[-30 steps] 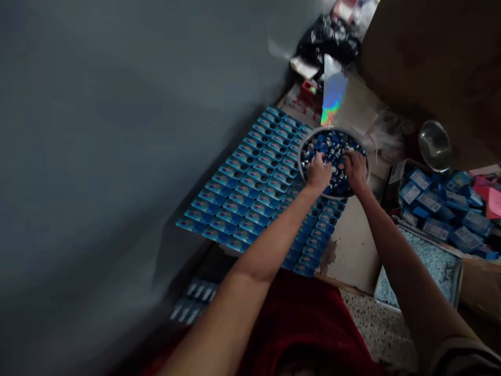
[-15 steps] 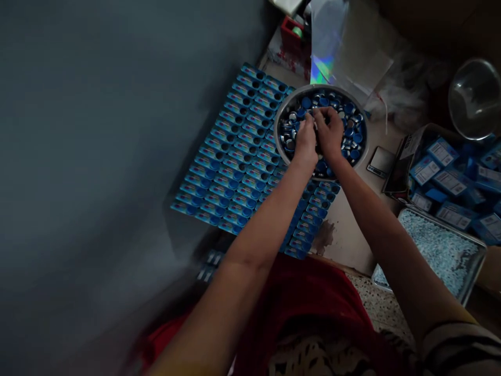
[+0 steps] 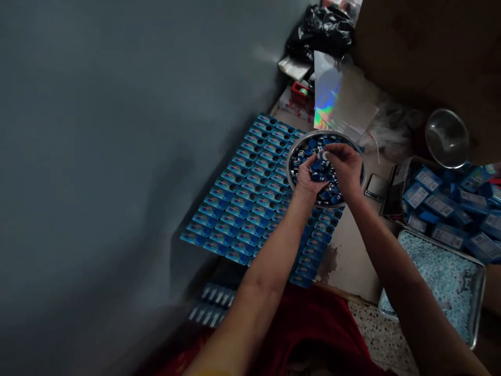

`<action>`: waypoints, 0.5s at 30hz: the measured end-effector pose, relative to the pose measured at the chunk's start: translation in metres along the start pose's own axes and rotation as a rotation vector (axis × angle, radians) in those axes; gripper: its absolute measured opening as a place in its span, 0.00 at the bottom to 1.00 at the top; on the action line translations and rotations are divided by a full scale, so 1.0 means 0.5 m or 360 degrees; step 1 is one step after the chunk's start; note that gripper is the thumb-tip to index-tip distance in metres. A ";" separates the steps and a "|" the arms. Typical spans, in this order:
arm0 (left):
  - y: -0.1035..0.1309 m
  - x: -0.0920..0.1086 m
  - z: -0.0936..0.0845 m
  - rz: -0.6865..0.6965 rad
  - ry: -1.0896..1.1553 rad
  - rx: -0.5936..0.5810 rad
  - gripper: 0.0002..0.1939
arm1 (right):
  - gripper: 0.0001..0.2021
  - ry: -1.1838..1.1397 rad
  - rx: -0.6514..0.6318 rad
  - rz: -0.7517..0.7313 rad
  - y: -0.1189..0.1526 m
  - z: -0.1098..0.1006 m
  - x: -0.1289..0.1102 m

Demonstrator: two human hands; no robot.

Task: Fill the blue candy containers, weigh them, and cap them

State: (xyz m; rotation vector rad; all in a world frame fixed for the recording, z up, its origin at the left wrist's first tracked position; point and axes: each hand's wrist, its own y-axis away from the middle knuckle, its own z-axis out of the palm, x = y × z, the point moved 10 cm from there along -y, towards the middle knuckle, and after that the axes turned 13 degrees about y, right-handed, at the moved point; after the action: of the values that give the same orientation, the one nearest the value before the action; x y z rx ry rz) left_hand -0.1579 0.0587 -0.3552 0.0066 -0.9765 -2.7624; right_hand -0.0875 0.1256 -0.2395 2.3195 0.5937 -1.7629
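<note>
A round metal bowl [image 3: 290, 180] full of small blue and silver caps [image 3: 335, 199] stands on the table over part of the blue cards. My left hand [image 3: 309, 176] is cupped above the bowl, palm up, with several blue caps resting in it. Close on its right, my right hand [image 3: 347, 166] pinches one small round cap, its pale side showing [image 3: 325, 155], between thumb and fingertips. Rows of blue printed cards [image 3: 250, 198] lie left of the bowl and in front of it; some have dark round spots, others blue ones.
To the right are a small scale [image 3: 377, 186], an open box of blue packets [image 3: 442, 203], a metal tray of pale blue bits [image 3: 442, 282] and a clear bowl [image 3: 446, 138]. Behind stand a red tape dispenser [image 3: 299, 92], shiny sheets [image 3: 344, 99] and a black bag [image 3: 323, 31]. A wall is left.
The view has shifted, so the table appears lower. My hands have come up out of the caps; the left now lies palm up with caps, and the right holds one cap.
</note>
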 end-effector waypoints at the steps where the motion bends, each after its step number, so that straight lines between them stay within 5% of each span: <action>1: 0.003 -0.007 0.003 -0.0078 0.0066 0.0003 0.10 | 0.09 -0.0071 0.0057 0.0109 -0.005 -0.024 0.021; 4: 0.018 -0.019 0.014 -0.0248 0.0207 -0.0041 0.13 | 0.12 -0.0190 0.0176 0.0454 -0.001 -0.079 0.086; 7: 0.026 -0.023 0.018 -0.0293 0.0245 -0.0051 0.15 | 0.15 -0.0238 0.0139 0.0685 0.025 -0.082 0.116; 11: 0.026 -0.013 0.015 -0.0104 0.0309 0.0020 0.12 | 0.18 -0.0261 -0.0061 0.0694 0.076 -0.015 0.080; 15: 0.032 -0.008 0.034 0.0036 0.0395 -0.0027 0.12 | 0.15 0.0220 -0.0244 0.0364 0.121 0.032 0.005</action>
State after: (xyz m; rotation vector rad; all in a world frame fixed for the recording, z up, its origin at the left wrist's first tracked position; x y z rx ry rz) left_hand -0.1519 0.0577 -0.3324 0.3252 -0.8813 -2.6668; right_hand -0.0766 0.0652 -0.2528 2.3114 0.4450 -1.4162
